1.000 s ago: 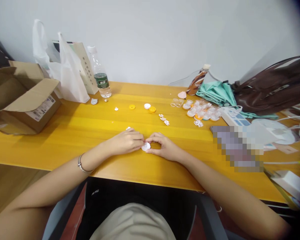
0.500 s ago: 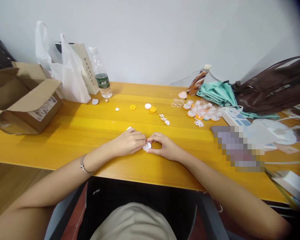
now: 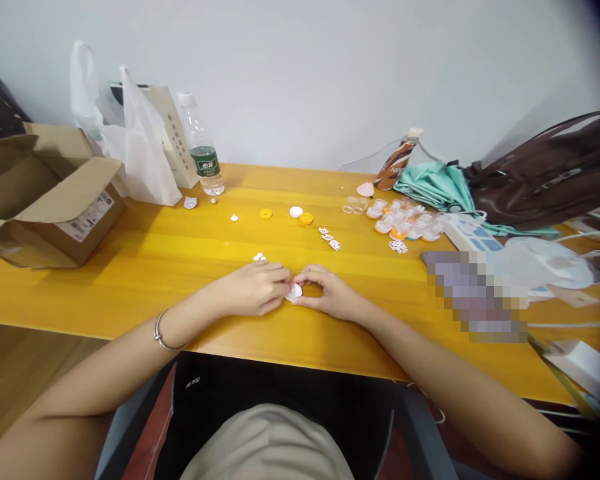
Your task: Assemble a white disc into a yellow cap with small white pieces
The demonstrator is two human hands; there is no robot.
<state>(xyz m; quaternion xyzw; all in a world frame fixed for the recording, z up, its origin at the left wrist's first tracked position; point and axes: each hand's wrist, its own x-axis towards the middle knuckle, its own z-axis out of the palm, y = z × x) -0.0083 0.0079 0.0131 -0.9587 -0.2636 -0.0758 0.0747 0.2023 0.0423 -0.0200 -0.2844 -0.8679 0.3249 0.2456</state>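
Observation:
Between my hands, low over the front half of the table, is a small round white disc. My right hand grips its edge between thumb and fingers, which form a ring. My left hand is closed, its fingertips pressed at the disc's left side; whether they pinch anything small is hidden. Just beyond the left knuckles lie a few tiny white pieces. Farther back are a white round part, two yellow round parts and a row of small white openwork pieces.
At the left stand an open cardboard box, a white plastic bag and a water bottle. To the right are several clear-topped round cases, a brown drink bottle, a folded green umbrella, a blurred-out device and a dark bag.
My left hand and wrist have shifted slightly left and toward me, showing more of the tiny white pieces behind it. My right hand and the disc stay in place.

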